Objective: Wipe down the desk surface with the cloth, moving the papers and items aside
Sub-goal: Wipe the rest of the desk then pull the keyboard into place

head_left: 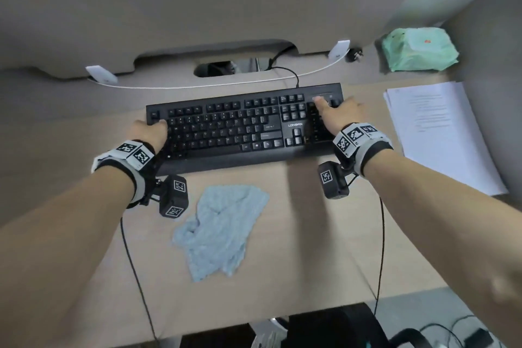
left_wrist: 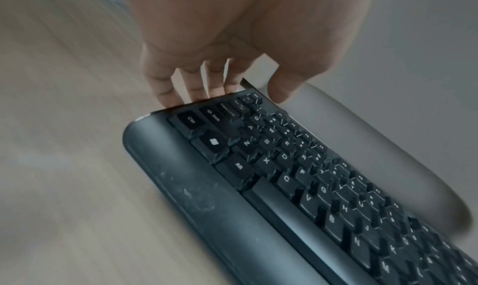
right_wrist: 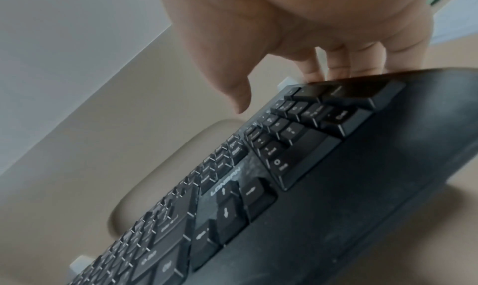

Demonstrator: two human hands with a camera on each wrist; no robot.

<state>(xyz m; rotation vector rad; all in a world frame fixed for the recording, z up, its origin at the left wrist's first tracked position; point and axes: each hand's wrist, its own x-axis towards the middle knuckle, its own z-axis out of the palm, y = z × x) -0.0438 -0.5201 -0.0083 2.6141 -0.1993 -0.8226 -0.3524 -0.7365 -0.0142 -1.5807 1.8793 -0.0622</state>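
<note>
Both hands are on the black keyboard (head_left: 244, 124), one at each short end. The left hand (head_left: 149, 133) has its grip wrapped over the left edge: in the left wrist view the fingers (left_wrist: 165, 89) go down behind that edge while the thumb (left_wrist: 284, 87) hangs over the far corner, so it's a curled hold on the keyboard's end. The right hand (head_left: 337, 113) does the same thing on the numpad side. Its fingers (right_wrist: 336, 64) hook over the right edge and the thumb (right_wrist: 238, 97) floats above the keys, not clearly touching anything. The wrist views are pretty smeared, so I can't tell whether the keyboard is off the desk (head_left: 296, 248) or flat on it.

The cloth (head_left: 219, 232) is a crumpled light blue thing lying on the desk just behind the grip, on the person's side of the keyboard, between the two forearms and closer to the left one. Neither hand touches it.

The papers (head_left: 435, 130) are a white stack just outside the right hand's grip, off the right end of the keyboard, close but not touching it. Past that grip, in the far right corner, sits a green packet (head_left: 418, 48). Beyond the keyboard a white cable (head_left: 214, 83) runs across the desk, and the keyboard's black cord (head_left: 291, 72) goes into a cutout at the back.
</note>
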